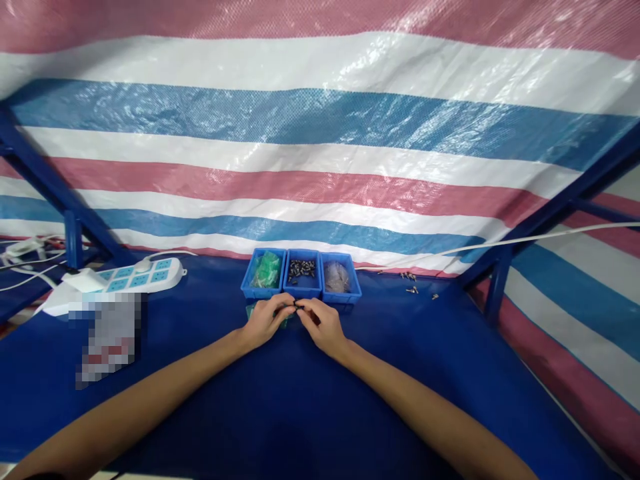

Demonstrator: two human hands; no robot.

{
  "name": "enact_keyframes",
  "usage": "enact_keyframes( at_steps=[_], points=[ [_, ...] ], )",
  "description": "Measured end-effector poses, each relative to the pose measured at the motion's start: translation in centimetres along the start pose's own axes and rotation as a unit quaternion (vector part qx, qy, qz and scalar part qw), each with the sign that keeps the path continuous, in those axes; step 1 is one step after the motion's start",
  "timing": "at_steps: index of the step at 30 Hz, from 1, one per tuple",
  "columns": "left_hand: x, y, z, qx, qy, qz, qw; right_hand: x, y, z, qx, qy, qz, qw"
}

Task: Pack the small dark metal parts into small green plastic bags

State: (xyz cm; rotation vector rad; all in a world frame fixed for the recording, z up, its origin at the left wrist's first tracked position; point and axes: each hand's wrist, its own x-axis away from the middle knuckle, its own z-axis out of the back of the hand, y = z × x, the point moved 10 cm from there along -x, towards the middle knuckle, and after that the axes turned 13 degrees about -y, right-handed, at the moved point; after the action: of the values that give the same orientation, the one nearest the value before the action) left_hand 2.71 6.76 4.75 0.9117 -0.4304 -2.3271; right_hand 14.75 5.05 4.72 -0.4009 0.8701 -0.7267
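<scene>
My left hand (266, 321) and my right hand (324, 325) meet at the fingertips just in front of three small blue bins. Both are closed in a pinch on a small black piece (298, 305), mostly covered by the fingers, so its kind is unclear. Something green and thin (285, 323) lies on the table, partly under my left hand. The left bin (264, 293) holds a clear bag with green contents (267, 269). Small dark and metallic parts (301, 268) lie in the middle bin (303, 293). In the right bin (342, 297) is a clear bag of greyish contents (337, 277).
A white power strip (165, 272) with plugs lies on the blue table (280, 413) at left, near a blurred-out grey item (113, 340). Several small metal parts (412, 290) are scattered at back right. A white cable (525, 239) crosses the right side. Striped sheeting (320, 153) hangs behind.
</scene>
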Motion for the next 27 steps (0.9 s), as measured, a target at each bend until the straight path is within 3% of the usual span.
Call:
enact_keyframes(
  at_steps=[8, 14, 20, 27],
  points=[
    [-0.1, 0.4, 0.2, 0.003, -0.002, -0.005, 1.000, -0.2, -0.2, 0.0, 0.007, -0.020, -0.012, 1.000],
    [-0.5, 0.9, 0.5, -0.017, -0.013, 0.016, 1.000, 0.2, 0.4, 0.5, -0.006, 0.002, -0.056, 0.998],
    [-0.6, 1.3, 0.1, -0.022, -0.025, -0.009, 0.999, 0.2, 0.1, 1.1, -0.022, 0.031, -0.043, 0.998],
    [-0.6, 2.1, 0.5, -0.033, -0.002, -0.053, 0.998, 0.1, 0.1, 0.8, -0.011, 0.017, -0.035, 0.999]
  ],
)
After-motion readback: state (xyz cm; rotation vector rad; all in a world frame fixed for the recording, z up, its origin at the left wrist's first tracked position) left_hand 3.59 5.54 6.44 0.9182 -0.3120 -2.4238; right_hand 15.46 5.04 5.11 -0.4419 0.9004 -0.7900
